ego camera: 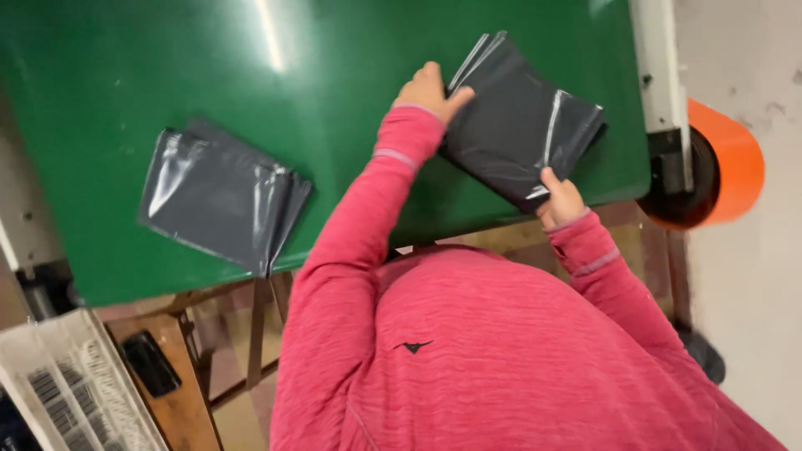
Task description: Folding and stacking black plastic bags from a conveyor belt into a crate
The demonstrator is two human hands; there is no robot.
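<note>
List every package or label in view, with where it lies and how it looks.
Stack of grey poly mailer bags: right side of the green table, flat, glossy, held between left hand and right hand.
Second grey mailer stack: left near the table's front edge, flat, rectangular.
No labels or screens visible.

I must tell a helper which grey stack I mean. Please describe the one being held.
On the green table, look toward the orange roll. The held stack of grey bags lies there, between the left hand and right hand. The other grey stack lies untouched.
</note>
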